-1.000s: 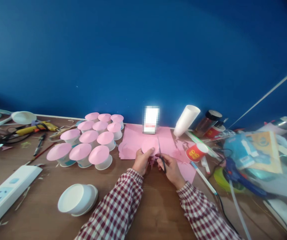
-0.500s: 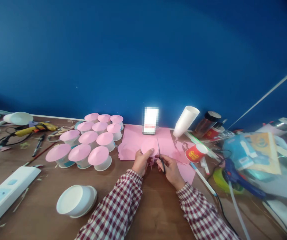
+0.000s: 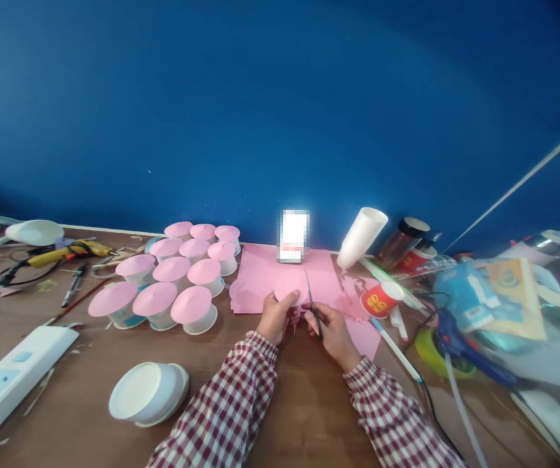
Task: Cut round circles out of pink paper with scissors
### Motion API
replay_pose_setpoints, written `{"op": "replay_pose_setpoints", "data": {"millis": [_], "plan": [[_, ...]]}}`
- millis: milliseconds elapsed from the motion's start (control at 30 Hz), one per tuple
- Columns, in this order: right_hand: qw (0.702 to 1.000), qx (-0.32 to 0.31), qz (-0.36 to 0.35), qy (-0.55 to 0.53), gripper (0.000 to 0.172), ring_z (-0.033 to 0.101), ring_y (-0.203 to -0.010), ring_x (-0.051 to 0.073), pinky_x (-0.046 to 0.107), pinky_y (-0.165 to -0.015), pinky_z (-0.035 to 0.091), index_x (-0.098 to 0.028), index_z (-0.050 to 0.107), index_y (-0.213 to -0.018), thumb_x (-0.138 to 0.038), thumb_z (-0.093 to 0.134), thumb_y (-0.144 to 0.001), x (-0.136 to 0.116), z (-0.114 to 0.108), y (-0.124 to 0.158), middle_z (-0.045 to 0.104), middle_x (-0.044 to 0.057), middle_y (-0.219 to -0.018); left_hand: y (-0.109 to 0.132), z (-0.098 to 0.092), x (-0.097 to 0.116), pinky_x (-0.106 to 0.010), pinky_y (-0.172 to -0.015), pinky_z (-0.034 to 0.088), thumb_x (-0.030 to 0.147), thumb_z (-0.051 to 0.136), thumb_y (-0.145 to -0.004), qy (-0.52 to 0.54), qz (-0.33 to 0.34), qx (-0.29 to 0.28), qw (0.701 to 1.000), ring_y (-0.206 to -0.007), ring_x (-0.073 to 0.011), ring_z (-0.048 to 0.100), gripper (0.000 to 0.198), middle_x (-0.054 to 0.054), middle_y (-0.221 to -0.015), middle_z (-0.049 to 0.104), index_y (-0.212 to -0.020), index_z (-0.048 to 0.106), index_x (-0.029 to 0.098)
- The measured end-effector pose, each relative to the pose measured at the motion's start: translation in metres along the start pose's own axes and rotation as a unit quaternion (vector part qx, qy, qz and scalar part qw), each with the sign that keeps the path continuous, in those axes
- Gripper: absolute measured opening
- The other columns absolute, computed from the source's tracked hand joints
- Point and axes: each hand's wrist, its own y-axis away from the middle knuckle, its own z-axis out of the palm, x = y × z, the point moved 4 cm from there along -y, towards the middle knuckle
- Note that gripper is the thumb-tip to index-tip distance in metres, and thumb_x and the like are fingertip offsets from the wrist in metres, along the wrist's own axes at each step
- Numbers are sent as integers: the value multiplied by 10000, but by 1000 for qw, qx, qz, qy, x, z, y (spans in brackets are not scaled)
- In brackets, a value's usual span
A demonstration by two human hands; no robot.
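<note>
My left hand (image 3: 278, 317) is closed on a rounded piece of pink paper (image 3: 289, 285), thumb on top. In my right hand (image 3: 334, 330) is a pair of scissors (image 3: 315, 318) with dark handles, its blades pointing away from me along the paper's right edge. Thin pink scraps hang below the paper between both hands. Behind them lies a larger stack of pink paper (image 3: 255, 266), and more pink paper (image 3: 363, 335) lies beyond my right hand. At the left stand several white cups (image 3: 205, 320) capped with shallow pink paper cones (image 3: 192, 304).
White bowl-like containers (image 3: 140, 393) sit front left, near a power strip (image 3: 11, 374). A red paper cup (image 3: 382, 299), a leaning stack of white cups (image 3: 361, 237) and a blue glue gun (image 3: 475, 354) stand or lie right. A bright blurred object (image 3: 293, 237) stands before the blue wall.
Almost nothing differs. Both hands keep their places with the paper and scissors; the whole view has shifted very slightly.
</note>
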Motion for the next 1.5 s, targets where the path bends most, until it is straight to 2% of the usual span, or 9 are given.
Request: {"op": "replay_pose_setpoints", "data": {"millis": [200,533,1167,1500], "plan": [[1000,-8,-9,-2,312,473,-498,96,212,-467,380,-138,623,-987,-391,616,-804,2,0,0,515,-31,-566,1,0,1,-202,-417,364,345,785,-554,1,-4,15,1000,-422,-57,450,414,16,-577,545,-814,573,102],[1000,-12,-8,-16,333,478,-515,105,225,-483,412,-141,619,-999,-401,630,-791,3,-1,0,499,-34,-574,2,1,2,-205,-396,342,333,779,-564,-24,-12,12,1000,-404,-60,420,377,25,-515,519,-775,569,102],[1000,-5,3,-3,350,478,-479,99,215,-452,389,-141,642,-970,-431,639,-774,-1,-2,0,520,-34,-545,2,2,4,-212,-399,335,323,773,-569,-19,-2,4,1000,-402,-58,407,361,36,-512,492,-750,551,102],[1000,2,-2,-7,322,469,-491,100,222,-466,387,-144,642,-964,-412,632,-786,2,-2,-1,513,-30,-558,2,2,3,-208,-392,348,383,797,-533,-9,-11,14,1000,-409,-61,433,439,20,-552,528,-781,562,108]]}}
